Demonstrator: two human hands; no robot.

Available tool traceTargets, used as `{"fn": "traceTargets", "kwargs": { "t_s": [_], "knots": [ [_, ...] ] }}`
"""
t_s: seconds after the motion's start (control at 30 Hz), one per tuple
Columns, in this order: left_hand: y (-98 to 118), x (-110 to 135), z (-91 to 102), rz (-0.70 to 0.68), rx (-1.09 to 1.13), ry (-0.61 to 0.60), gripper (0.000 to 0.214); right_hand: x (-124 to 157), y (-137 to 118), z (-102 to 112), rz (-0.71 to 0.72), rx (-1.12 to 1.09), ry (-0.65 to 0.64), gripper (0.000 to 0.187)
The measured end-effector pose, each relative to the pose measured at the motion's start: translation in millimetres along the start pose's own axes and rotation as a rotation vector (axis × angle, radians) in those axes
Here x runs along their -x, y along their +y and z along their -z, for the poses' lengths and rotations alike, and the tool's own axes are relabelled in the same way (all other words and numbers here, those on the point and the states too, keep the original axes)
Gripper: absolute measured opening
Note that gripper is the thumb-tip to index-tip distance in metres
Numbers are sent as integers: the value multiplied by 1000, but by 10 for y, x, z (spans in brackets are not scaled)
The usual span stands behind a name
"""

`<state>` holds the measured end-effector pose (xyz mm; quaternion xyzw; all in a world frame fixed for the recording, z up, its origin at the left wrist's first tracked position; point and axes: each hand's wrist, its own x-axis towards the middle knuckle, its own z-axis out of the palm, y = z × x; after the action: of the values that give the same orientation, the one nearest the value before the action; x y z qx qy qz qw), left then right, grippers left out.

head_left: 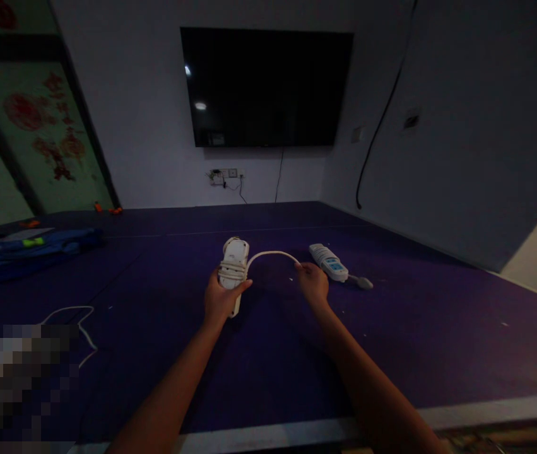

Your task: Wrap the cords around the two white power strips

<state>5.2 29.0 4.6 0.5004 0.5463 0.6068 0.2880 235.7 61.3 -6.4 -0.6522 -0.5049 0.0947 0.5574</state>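
Note:
My left hand [223,293] is closed around a white power strip [235,255], held tilted above the purple surface. Several turns of its white cord [271,253] are wrapped about the strip's middle. From there the cord arches over to my right hand [313,282], whose fingers pinch it; the cord's end is hidden in them. Just right of that hand lies a second white power strip [329,261] with blue sockets. Its own cord is wound round one half, and its pale plug [364,283] rests on the surface beside it.
On the purple platform [414,334], a loose white cable [86,334] curves at the left, near a blurred-out patch. Blue cloth [60,246] and small orange objects [115,210] lie farther back. A television [268,88] hangs on the wall above sockets [233,173]; a black cable [382,120] dangles at the right.

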Motion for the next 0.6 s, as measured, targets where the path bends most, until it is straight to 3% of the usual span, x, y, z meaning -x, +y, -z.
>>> {"fn": "traceTargets", "kwargs": {
  "t_s": [0.13,0.33,0.47,0.6],
  "knots": [
    [16,-22,-32,111,307,30,64,-57,148,30,-38,368,-11,35],
    [21,-18,-61,182,453,-39,56,-95,280,9,38,523,-75,29],
    [5,12,-89,166,460,-89,57,-71,259,-48,199,510,11,33],
    [6,51,-108,96,421,-140,58,23,85,-131,474,383,119,40]
  ]
}}
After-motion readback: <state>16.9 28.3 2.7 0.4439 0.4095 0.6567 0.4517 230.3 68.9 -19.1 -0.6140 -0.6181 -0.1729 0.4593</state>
